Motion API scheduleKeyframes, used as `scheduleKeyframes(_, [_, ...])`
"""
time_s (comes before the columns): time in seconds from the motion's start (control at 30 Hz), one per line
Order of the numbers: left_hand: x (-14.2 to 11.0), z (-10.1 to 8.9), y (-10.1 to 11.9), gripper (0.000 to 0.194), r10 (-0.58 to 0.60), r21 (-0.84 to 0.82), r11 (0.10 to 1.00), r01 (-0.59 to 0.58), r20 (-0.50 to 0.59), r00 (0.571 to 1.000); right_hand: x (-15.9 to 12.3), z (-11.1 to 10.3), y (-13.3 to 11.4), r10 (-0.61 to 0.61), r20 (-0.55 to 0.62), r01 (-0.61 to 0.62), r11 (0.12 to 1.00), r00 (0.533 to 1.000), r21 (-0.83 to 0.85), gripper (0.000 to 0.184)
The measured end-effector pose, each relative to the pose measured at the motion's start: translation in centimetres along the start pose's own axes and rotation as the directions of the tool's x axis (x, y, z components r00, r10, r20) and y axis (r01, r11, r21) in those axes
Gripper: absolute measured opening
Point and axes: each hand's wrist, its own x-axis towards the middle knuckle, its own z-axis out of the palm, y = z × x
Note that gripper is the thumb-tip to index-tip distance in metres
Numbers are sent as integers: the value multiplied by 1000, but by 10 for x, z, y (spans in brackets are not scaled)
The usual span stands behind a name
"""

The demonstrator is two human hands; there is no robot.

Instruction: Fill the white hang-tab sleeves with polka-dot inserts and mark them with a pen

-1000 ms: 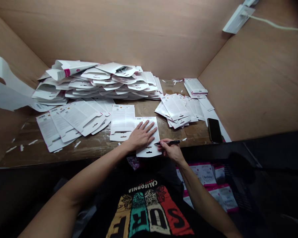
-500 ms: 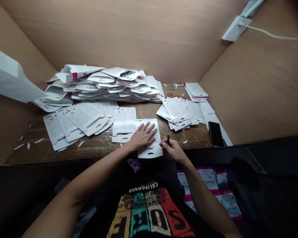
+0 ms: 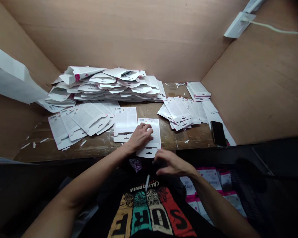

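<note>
My left hand (image 3: pixel 141 135) rests on a white flat packet (image 3: pixel 154 131) at the table's front edge, its fingers bent and slightly apart. The packet has print, a die-cut hang hole and a flap line near its lower end. My right hand (image 3: pixel 172 162) is just off the packet's lower right corner, over the table edge. Its fingers are curled, with thumb and forefinger apart; a dark patch lies between them, and what they hold is hidden. A thin white strip (image 3: pixel 147 182) shows in front of my shirt. Another packet (image 3: pixel 125 120) lies beside my left hand.
A high pile of packets (image 3: pixel 109 87) lines the back. Fanned packets (image 3: pixel 85 117) lie left, a loose heap (image 3: pixel 178 110) right, and a neat stack (image 3: pixel 198 90) behind. A phone (image 3: pixel 218 133) sits at the right edge. Paper scraps (image 3: pixel 44 140) dot the table; pink-white packs (image 3: pixel 210 177) are below.
My right hand has moved down off the packet's edge, and the black pen-like tool seen in it no longer shows clearly. My left fingers went from flat to bent. The white strip has appeared.
</note>
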Motion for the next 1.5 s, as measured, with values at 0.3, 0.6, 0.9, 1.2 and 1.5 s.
scheduleKeyframes(0.3, [-61,-6,-2,56,196,-145,973,-182,91,976,13,25,27,36,-325,-159,919,945,-361,34])
scheduleKeyframes(0.6, [-64,9,7,31,91,-87,992,-95,-48,995,30,42,5,466,-609,-634,770,641,-79,16])
scheduleKeyframes(0.9, [-96,-15,13,40,58,-145,987,-75,-118,991,6,21,15,661,-558,-45,664,501,746,42])
scheduleKeyframes(1.2, [-89,-41,-91,43,-86,145,986,80,32,996,-28,-140,60,346,-934,-602,766,91,225,37])
scheduleKeyframes(1.5, [-62,-1,-29,49,-5,92,996,2,35,999,65,0,29,592,-343,-152,629,729,762,57])
